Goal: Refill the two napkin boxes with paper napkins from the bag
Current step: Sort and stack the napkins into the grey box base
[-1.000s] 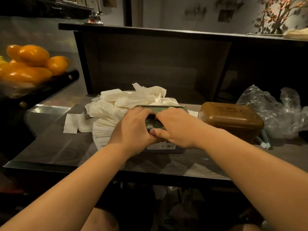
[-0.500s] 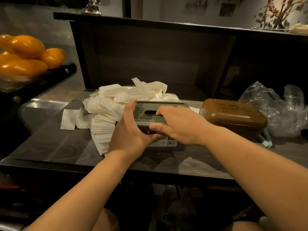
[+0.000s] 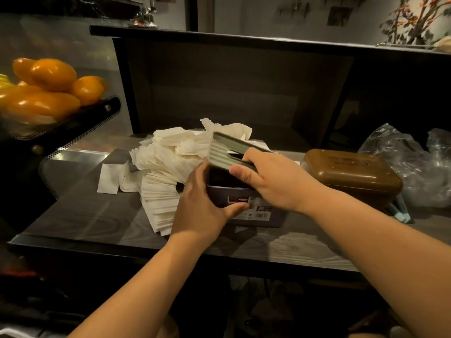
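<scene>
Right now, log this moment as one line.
right hand lifts green lid | left hand grips box | brown box closed

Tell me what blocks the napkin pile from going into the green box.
The green lid is lifted and tilted by the right hand but partly covers the box, which the left hand holds. The napkin pile lies just left; nothing else intervenes.

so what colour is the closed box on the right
Brown, lid shut; only the head view shows it.

My right hand [image 3: 275, 181] hides the green lid's [image 3: 229, 152] near end; the plastic bag [image 3: 419, 167] at three o'clock runs off frame.
</scene>
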The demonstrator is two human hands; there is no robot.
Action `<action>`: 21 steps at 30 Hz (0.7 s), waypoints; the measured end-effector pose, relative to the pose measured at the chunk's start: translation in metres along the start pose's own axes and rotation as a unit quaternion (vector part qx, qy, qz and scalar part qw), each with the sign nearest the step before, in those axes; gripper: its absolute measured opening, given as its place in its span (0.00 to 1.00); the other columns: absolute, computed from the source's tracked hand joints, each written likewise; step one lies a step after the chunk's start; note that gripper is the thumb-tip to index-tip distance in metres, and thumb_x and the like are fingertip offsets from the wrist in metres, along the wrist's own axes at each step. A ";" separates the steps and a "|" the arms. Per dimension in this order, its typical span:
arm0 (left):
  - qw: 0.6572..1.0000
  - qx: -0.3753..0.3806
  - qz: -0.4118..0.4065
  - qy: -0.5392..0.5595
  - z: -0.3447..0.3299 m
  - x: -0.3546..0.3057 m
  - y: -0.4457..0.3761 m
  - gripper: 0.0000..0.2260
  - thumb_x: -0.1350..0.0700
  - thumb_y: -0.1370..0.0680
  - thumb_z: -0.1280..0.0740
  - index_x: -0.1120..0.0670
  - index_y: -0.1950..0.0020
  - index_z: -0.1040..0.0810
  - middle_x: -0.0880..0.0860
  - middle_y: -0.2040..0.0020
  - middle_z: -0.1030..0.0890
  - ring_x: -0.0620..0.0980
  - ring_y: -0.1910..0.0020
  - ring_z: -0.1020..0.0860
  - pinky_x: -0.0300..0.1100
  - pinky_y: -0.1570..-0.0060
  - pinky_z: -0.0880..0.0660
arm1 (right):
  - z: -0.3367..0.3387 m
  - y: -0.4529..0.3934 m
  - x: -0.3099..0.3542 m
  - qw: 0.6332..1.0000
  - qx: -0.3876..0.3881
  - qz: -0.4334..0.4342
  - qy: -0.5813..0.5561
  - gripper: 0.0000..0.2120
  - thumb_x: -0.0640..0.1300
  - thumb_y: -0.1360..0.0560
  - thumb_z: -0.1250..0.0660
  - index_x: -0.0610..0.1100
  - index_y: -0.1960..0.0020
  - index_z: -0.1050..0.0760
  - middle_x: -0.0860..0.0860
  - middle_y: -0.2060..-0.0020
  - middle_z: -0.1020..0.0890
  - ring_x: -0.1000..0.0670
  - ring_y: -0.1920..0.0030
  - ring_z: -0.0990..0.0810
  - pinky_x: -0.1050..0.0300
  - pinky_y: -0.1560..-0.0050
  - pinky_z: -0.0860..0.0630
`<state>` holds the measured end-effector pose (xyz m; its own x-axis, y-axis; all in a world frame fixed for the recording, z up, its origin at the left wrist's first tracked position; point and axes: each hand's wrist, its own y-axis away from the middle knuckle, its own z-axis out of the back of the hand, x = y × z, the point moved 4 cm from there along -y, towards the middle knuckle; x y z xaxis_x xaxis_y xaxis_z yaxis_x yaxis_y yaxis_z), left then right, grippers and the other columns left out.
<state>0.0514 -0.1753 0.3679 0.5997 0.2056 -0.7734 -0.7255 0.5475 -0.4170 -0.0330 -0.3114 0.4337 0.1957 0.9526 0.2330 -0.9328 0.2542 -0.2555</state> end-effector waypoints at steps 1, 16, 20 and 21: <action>1.000 0.000 -0.014 -0.025 0.000 0.000 0.000 0.38 0.42 0.39 0.19 0.46 0.33 0.31 0.43 0.35 0.28 0.41 0.39 0.29 0.29 0.43 0.32 | 0.004 0.001 -0.001 1.000 -0.003 -0.002 -0.001 0.28 0.74 0.25 0.52 0.52 0.46 0.30 0.58 0.56 0.23 0.57 0.57 0.24 0.57 0.59 0.28; 0.992 0.003 -0.114 -0.048 -0.005 -0.008 0.007 0.26 0.37 0.38 0.26 0.47 0.48 0.31 0.46 0.43 0.27 0.39 0.49 0.30 0.22 0.57 0.34 | 0.055 0.049 -0.140 0.955 0.033 -0.195 0.222 0.29 0.68 0.21 0.43 0.50 0.28 0.28 0.46 0.39 0.23 0.44 0.40 0.23 0.47 0.39 0.25; 0.992 0.016 -0.116 -0.036 -0.006 -0.008 0.007 0.27 0.36 0.38 0.28 0.46 0.45 0.31 0.48 0.38 0.26 0.36 0.44 0.32 0.20 0.53 0.34 | 0.053 0.053 -0.145 0.956 0.010 -0.193 0.222 0.30 0.67 0.20 0.44 0.51 0.26 0.31 0.47 0.38 0.24 0.44 0.37 0.25 0.47 0.38 0.26; 0.993 0.020 -0.115 -0.033 -0.006 -0.008 0.008 0.27 0.36 0.38 0.29 0.46 0.44 0.31 0.47 0.37 0.27 0.35 0.43 0.33 0.19 0.52 0.35 | 0.052 0.054 -0.144 0.956 0.011 -0.187 0.226 0.30 0.67 0.20 0.45 0.51 0.25 0.31 0.47 0.38 0.25 0.44 0.37 0.25 0.47 0.37 0.26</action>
<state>0.0386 -0.1780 0.3679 0.7697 0.1224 -0.6266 -0.5534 0.6172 -0.5593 -0.1272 -0.4440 0.4350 0.6224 0.7725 -0.1259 -0.7774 0.5916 -0.2135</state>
